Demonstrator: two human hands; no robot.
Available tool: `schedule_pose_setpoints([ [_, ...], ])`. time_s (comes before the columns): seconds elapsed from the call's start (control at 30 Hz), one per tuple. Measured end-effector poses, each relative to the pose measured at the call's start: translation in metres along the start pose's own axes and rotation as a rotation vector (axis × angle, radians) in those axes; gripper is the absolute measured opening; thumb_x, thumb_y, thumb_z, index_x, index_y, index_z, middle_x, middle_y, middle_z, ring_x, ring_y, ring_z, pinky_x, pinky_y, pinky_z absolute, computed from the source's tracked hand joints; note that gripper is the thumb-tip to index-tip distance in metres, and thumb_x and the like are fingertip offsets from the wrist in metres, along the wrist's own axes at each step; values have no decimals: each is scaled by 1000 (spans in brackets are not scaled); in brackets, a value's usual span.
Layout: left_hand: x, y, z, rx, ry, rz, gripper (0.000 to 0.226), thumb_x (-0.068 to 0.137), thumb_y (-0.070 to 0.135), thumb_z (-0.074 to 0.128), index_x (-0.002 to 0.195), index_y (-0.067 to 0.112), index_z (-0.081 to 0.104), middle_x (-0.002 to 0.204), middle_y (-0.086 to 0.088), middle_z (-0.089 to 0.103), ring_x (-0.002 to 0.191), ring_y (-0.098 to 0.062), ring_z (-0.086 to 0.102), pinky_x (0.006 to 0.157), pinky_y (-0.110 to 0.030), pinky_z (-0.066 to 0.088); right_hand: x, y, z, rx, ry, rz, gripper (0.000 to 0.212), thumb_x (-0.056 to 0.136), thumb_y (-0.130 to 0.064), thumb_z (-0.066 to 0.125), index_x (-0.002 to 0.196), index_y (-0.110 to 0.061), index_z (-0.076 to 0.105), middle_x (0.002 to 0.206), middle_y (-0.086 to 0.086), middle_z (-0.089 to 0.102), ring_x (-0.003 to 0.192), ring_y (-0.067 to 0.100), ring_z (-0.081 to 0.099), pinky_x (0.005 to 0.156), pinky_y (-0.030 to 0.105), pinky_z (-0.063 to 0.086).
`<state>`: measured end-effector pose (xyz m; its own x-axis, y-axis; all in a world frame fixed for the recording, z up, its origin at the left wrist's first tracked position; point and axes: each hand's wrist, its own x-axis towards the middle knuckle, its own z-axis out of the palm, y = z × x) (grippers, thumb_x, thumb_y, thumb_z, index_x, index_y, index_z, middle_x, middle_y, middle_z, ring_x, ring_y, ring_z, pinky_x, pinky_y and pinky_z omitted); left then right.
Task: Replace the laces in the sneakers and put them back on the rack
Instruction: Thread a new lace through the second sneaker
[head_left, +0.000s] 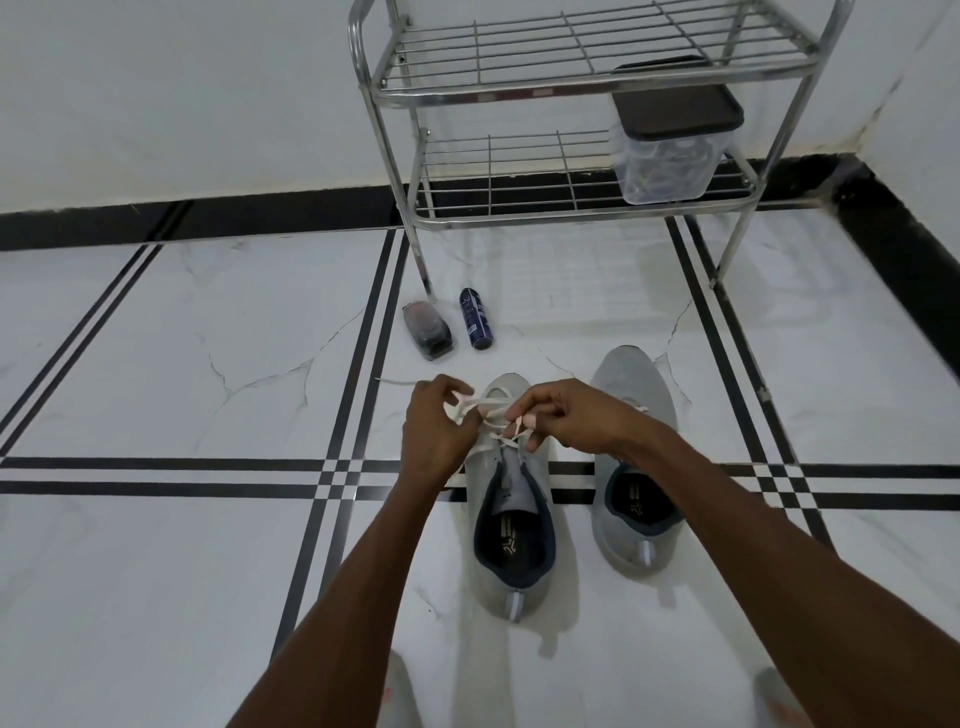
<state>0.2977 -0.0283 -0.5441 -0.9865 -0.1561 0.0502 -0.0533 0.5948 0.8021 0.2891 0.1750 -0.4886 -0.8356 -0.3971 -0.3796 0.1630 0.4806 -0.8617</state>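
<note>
Midway through lacing: both hands (441, 426) (566, 415) pinching the white lace (491, 402) over the nearer sneaker (514, 519) on the floor, lower eyelets threaded, second sneaker (634, 467) beside it, rack (571, 78) waiting.

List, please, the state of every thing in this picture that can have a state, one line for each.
left hand: shut on white lace
right hand: shut on white lace
white lace: partly threaded, ends held, not tied
left sneaker: on floor, upright, being laced
right sneaker: on floor, upright, lacing hidden by the arm
rack: standing, no sneakers on it
lidded box: closed, on lower shelf
spray can: lying on floor
</note>
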Motion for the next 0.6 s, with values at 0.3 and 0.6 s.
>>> schedule_pose_setpoints([
  [0.3, -24, -4, -16, 78, -561, -197, 39, 74, 34, 87, 107, 21, 70, 99, 6, 68, 85, -13, 65, 68, -23, 55, 20, 11, 33, -467, 208, -68, 10, 87, -20, 74, 93, -15, 81, 98, 2, 75, 88, 17, 69, 77, 23, 49],
  [0.6, -30, -9, -12, -44, -337, -226, 23, 90, 29, 69, 106, 20, 81, 96, 4, 79, 87, -11, 73, 70, -22, 57, 28, 18, 46, -596, 166, -52, 17, 88, -15, 66, 95, -12, 82, 101, 15, 69, 88, 17, 57, 69, 26, 41],
])
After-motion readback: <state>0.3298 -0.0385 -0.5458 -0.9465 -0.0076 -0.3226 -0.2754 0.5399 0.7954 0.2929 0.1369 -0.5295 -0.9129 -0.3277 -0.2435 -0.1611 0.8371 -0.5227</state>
